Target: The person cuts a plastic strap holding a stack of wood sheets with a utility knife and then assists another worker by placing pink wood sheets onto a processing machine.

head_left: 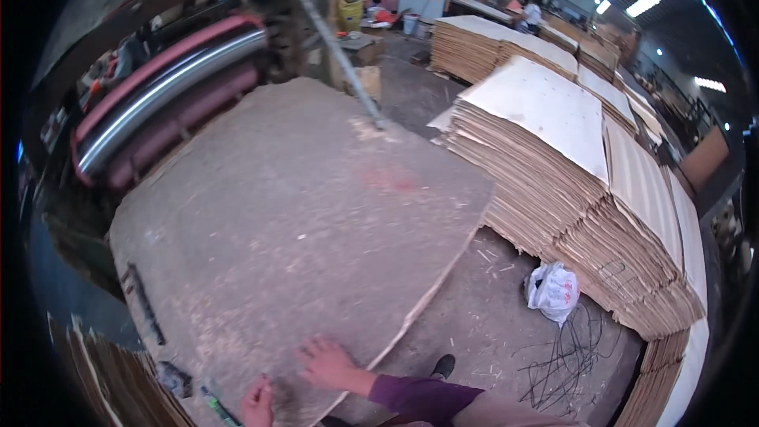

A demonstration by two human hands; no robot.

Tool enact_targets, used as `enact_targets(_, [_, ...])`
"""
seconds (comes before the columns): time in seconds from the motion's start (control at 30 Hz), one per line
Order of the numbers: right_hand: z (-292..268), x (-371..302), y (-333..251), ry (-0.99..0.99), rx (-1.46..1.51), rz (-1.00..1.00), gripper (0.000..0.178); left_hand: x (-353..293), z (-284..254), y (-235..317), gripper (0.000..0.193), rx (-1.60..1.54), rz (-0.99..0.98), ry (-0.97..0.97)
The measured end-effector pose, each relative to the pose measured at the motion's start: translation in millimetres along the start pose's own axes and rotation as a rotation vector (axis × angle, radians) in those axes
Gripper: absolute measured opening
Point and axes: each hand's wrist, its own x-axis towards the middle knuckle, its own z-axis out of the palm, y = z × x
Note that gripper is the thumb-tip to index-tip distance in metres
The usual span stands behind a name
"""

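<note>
A broad, worn grey-brown wooden board (316,213) lies in front of me, scattered with fine chips. My right hand (328,362) rests flat on its near part, fingers spread, holding nothing. Close to the near edge, my left hand (257,405) is closed with its fingers curled together; whatever is in them, if anything, is too small and blurred to make out. Just left of that hand lies a slim green-and-dark tool (217,406), its kind unclear. Beyond it sit a dark lump (174,379) and a long dark strip (143,304) along the board's left side.
A machine with a shiny metal roller (174,99) stands at the far left. A slanting metal bar (332,43) meets the board's far side. Stacked veneer sheets (545,166) line the right. A white plastic bag (552,291) and tangled dark wire (565,360) lie on the floor.
</note>
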Motion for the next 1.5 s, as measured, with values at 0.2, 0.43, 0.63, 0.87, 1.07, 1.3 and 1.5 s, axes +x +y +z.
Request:
enact_targets(0.2, [-66,-123,156,0.106,0.58,0.053,0.029,43,130,13,0.063,0.187,0.061,0.05])
enact_targets(0.43, [-155,-217,338,0.321,0.875,0.333,0.018,93,151,-60,0.078,0.716,-0.034,0.262])
enact_targets(0.63, [-223,-253,462,0.081,0.696,0.498,0.019,105,183,34,0.075,0.444,-0.448,0.257])
enact_targets(0.87, [-349,-260,634,0.304,0.523,0.554,0.018,193,185,17,0.057,-0.042,-0.475,0.669])
enact_targets(1.07, [-471,-201,750,0.488,0.515,0.561,0.017,267,318,280,0.056,-0.209,0.071,0.65])
enact_targets(1.3, [-523,-127,898,0.586,0.153,0.322,0.016,286,409,373,0.057,-0.111,-0.044,0.744])
enact_targets(1.5, [-535,-15,942,0.491,0.156,0.135,0.023,237,445,451,0.061,-0.045,-0.43,0.771])
